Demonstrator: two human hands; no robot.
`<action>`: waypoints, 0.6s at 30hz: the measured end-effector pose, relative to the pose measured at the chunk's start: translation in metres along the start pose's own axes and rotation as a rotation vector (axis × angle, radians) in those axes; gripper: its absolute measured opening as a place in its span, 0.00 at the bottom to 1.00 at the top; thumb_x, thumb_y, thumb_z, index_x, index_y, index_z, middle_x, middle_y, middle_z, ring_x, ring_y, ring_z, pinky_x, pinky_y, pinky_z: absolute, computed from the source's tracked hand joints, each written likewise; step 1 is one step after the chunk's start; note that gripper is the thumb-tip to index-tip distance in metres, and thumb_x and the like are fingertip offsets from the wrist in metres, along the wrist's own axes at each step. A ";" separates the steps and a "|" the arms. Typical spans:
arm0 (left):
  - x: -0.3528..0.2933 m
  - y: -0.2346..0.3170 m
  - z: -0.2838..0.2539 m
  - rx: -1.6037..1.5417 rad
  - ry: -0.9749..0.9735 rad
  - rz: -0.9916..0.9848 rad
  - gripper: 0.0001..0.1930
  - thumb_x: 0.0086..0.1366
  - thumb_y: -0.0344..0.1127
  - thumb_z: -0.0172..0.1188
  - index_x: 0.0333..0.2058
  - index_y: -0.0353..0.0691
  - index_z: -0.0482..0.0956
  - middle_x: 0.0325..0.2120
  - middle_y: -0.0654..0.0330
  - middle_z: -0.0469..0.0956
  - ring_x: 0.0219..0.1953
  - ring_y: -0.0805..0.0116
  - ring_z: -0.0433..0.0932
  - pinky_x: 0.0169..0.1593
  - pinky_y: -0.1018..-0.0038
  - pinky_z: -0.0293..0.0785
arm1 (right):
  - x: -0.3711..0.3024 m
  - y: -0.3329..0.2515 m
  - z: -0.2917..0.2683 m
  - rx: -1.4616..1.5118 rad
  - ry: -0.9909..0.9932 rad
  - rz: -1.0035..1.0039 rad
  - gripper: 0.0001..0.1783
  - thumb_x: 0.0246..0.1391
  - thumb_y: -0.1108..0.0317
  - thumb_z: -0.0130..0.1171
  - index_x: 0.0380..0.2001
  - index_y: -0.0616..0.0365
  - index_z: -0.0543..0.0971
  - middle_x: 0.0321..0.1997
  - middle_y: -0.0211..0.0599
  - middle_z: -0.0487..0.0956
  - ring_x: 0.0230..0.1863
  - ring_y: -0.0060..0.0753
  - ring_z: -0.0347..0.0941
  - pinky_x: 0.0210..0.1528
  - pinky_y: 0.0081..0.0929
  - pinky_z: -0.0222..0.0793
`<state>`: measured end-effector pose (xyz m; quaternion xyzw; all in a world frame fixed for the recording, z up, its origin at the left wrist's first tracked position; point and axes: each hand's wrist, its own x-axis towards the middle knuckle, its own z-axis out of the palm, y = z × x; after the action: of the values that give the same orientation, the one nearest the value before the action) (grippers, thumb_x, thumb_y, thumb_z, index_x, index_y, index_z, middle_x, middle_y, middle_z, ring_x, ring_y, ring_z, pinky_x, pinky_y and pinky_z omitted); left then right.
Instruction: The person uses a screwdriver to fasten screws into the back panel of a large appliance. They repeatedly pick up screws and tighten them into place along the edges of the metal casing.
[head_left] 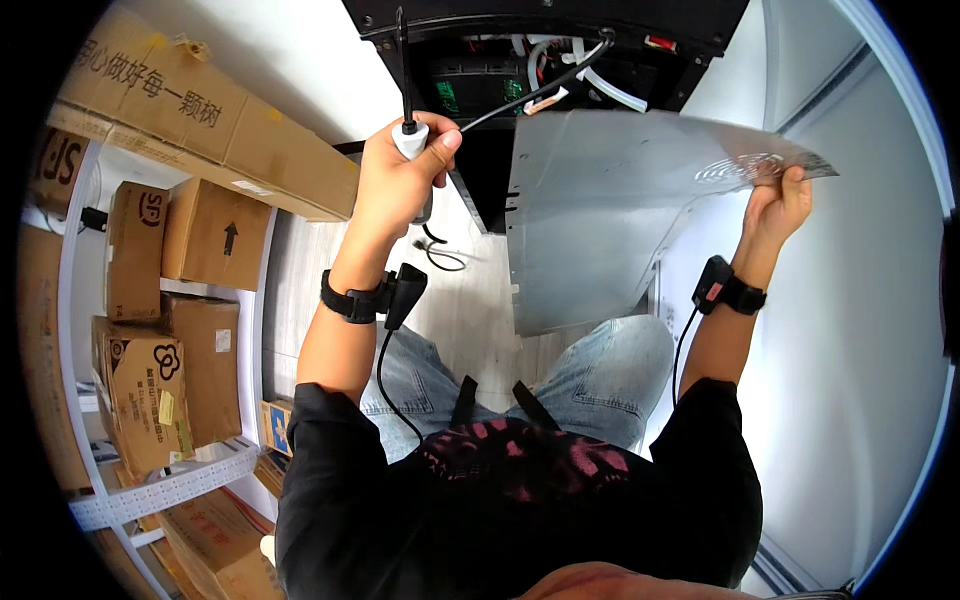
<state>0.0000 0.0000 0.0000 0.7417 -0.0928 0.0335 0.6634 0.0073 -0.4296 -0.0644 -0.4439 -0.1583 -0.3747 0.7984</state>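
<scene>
My left hand (400, 180) is closed round a screwdriver-like tool (409, 140) with a white and grey handle and a long black shaft pointing up. A black cable (530, 97) runs from the open machine (560, 75) to my left thumb and forefinger; whether they grip it too, I cannot tell. My right hand (778, 208) grips the upper right edge of a grey sheet metal panel (590, 220), near its vent slots. The panel hangs tilted in front of the black machine, whose wires and green parts show inside.
Cardboard boxes (170, 385) fill a white shelf (255, 330) on the left, with a long carton (220, 140) across its top. A thin black cord (445, 262) lies beyond my knees. A pale glossy wall (850, 330) stands close on the right.
</scene>
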 end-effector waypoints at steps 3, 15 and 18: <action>0.010 0.043 -0.012 0.027 0.038 0.051 0.04 0.60 0.30 0.60 0.29 0.37 0.76 0.17 0.66 0.72 0.18 0.80 0.67 0.23 0.82 0.63 | -0.009 0.024 0.012 0.026 0.019 0.009 0.13 0.54 0.69 0.59 0.38 0.68 0.74 0.35 0.42 0.78 0.32 0.33 0.74 0.39 0.32 0.74; -0.021 0.077 -0.003 0.132 0.002 0.014 0.05 0.62 0.30 0.58 0.31 0.35 0.73 0.21 0.61 0.74 0.21 0.76 0.71 0.26 0.80 0.68 | -0.041 0.042 0.068 -0.229 0.124 0.174 0.08 0.49 0.72 0.65 0.29 0.66 0.78 0.29 0.34 0.79 0.29 0.22 0.72 0.35 0.20 0.70; -0.030 0.067 0.000 0.075 0.001 -0.006 0.05 0.62 0.30 0.58 0.31 0.35 0.73 0.22 0.61 0.74 0.23 0.75 0.72 0.28 0.80 0.70 | -0.045 0.036 0.079 -0.268 0.155 0.213 0.08 0.50 0.72 0.64 0.30 0.66 0.79 0.31 0.33 0.79 0.30 0.21 0.72 0.36 0.19 0.69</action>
<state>-0.0418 -0.0042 0.0605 0.7664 -0.0887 0.0352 0.6352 0.0101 -0.3317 -0.0687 -0.5302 0.0026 -0.3389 0.7772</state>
